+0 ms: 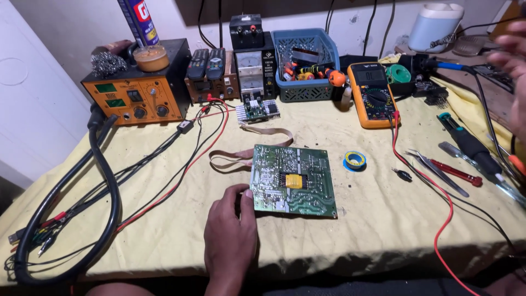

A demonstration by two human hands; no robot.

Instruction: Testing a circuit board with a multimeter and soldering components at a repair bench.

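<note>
A green circuit board (298,181) with a yellow patch in its middle lies solder-side up on the yellow cloth (164,230). My left hand (230,233) rests on the cloth and grips the board's near left corner with thumb and fingers. My right hand (512,71) is raised at the far right edge of view, blurred, fingers spread, holding nothing that I can see. It hovers near a blue-handled soldering iron (446,66) and its stand.
An orange rework station (134,96) with a thick black hose (107,186) stands back left. A power supply (252,66), blue basket (307,66), orange multimeter (372,93), solder roll (355,160), tweezers (435,171), screwdrivers (471,148) and red leads (433,203) surround the board.
</note>
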